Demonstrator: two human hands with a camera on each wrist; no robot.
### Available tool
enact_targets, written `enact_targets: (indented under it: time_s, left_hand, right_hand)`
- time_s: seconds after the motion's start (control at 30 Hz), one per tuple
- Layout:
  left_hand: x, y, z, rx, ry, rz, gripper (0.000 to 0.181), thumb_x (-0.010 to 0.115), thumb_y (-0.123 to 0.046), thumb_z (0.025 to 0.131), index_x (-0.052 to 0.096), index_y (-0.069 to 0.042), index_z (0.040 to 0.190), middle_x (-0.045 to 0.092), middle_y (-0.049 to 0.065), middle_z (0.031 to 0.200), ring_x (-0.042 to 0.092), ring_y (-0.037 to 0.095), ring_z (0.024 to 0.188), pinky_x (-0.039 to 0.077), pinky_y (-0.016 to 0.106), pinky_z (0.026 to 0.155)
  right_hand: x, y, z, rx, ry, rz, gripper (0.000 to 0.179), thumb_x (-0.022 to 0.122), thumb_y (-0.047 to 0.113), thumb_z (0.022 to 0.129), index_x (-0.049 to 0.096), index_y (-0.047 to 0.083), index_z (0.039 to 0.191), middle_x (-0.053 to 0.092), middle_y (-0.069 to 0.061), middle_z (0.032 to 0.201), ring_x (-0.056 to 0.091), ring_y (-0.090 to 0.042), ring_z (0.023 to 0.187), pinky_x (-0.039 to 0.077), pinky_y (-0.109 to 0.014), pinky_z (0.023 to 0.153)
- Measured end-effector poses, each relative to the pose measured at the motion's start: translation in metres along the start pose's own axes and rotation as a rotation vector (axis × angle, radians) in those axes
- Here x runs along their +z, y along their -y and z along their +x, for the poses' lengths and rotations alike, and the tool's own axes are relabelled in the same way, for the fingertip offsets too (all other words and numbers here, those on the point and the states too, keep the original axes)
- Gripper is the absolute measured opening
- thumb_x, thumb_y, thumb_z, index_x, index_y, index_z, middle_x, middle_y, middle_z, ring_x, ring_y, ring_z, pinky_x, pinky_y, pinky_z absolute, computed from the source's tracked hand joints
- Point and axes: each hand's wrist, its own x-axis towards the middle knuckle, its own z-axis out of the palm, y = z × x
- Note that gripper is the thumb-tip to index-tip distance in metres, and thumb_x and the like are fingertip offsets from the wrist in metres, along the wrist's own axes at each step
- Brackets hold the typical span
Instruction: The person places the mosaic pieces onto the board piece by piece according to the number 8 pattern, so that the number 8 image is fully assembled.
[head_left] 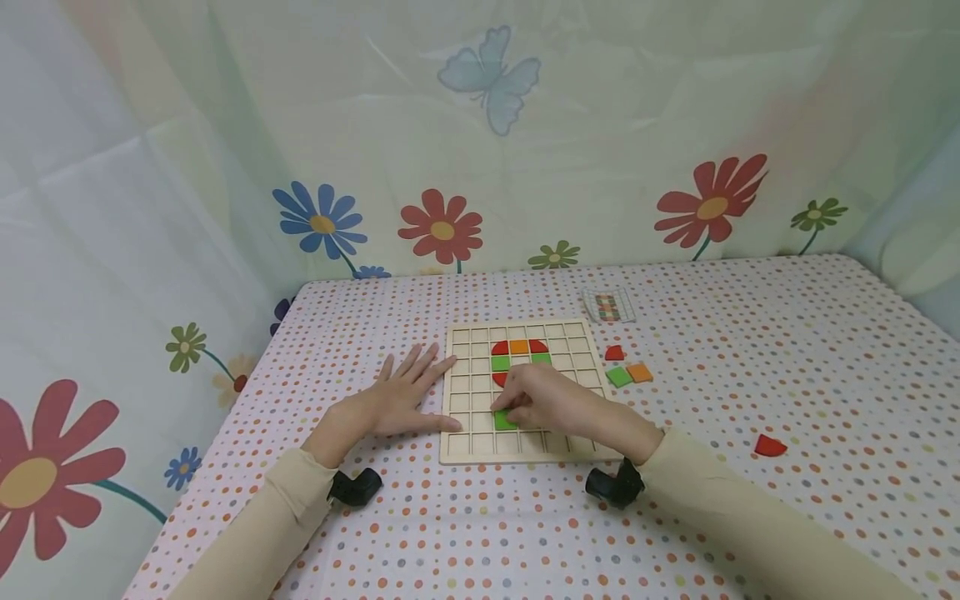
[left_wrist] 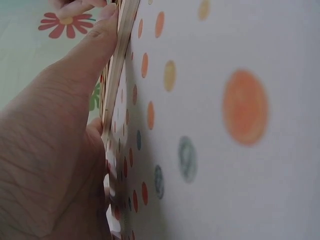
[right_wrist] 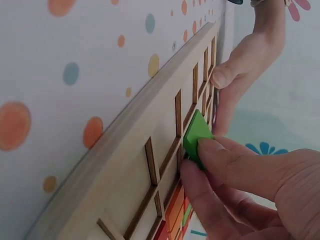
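A wooden grid board lies flat on the table in the head view. My right hand pinches a green square tile between thumb and fingers, tilted over a cell near the board's front. Farther back in the grid sit red rounded pieces, an orange square and green squares; the right hand covers part of this group. My left hand rests with fingers spread, its thumb and fingertips at the board's left edge.
Right of the board lie a red rounded piece, a loose green square and a loose orange square. Another red piece is farther right. A pattern card lies behind the board's right corner, on a dotted tablecloth.
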Motion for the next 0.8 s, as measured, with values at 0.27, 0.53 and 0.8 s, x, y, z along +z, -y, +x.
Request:
enact_targets:
  time_s: [0.27, 0.53, 0.8]
  left_hand:
    - [-0.001, -0.001, -0.002, 0.006, -0.005, -0.017, 0.105, 0.058, -0.078, 0.091, 0.012, -0.027, 0.170, -0.003, 0.008, 0.176, -0.008, 0.032, 0.161, -0.004, 0.066, 0.125]
    - [0.000, 0.002, -0.004, 0.010, -0.013, -0.028, 0.105, 0.058, -0.078, 0.091, 0.013, -0.027, 0.170, -0.002, 0.008, 0.176, -0.007, 0.033, 0.161, -0.004, 0.067, 0.124]
    - [0.000, 0.000, -0.002, 0.016, -0.009, -0.023, 0.105, 0.057, -0.079, 0.091, 0.011, -0.028, 0.170, -0.003, 0.008, 0.176, -0.008, 0.033, 0.161, -0.005, 0.067, 0.124]
  right_hand:
    - [0.006, 0.007, 0.001, 0.025, -0.021, -0.113, 0.016, 0.079, -0.007, 0.089, 0.083, -0.001, 0.103, 0.066, 0.000, 0.087, 0.055, -0.007, 0.078, 0.049, -0.018, 0.066]
    - [0.012, 0.008, 0.000, 0.021, -0.062, -0.150, 0.014, 0.077, -0.008, 0.090, 0.083, -0.002, 0.101, 0.069, -0.003, 0.091, 0.066, -0.014, 0.086, 0.055, -0.018, 0.073]
    - [0.006, -0.001, -0.029, -0.079, -0.028, -0.164, 0.022, 0.071, -0.010, 0.093, 0.080, 0.001, 0.111, 0.069, -0.004, 0.106, 0.069, -0.018, 0.098, 0.059, -0.026, 0.085]
